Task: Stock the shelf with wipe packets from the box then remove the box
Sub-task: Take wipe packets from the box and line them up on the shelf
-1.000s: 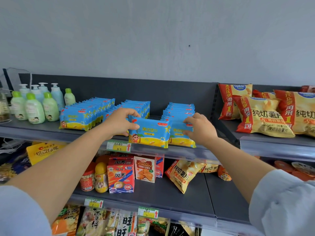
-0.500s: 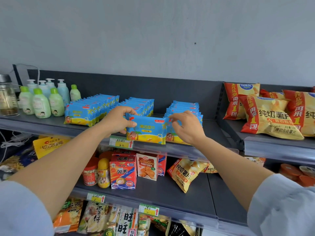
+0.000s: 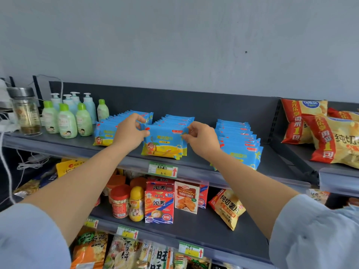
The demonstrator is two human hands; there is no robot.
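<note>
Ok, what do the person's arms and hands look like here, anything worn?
The left hand and right hand are bare: no gloves, rings or watch visible. Forearms are uncovered. Light blue-grey fabric sleeves, left sleeve and right sleeve, end near the elbows.

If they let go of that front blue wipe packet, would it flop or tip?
Probably soft, not stiff: the front wipe packet is a film pouch. Likely tippy: it stands on edge, left hand and right hand pinching its top corners.

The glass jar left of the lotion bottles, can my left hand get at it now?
Probably, once it lets go: the left hand pinches a wipe packet, and the glass jar stands beside the lotion bottles, not behind them, with nothing in front.
</note>
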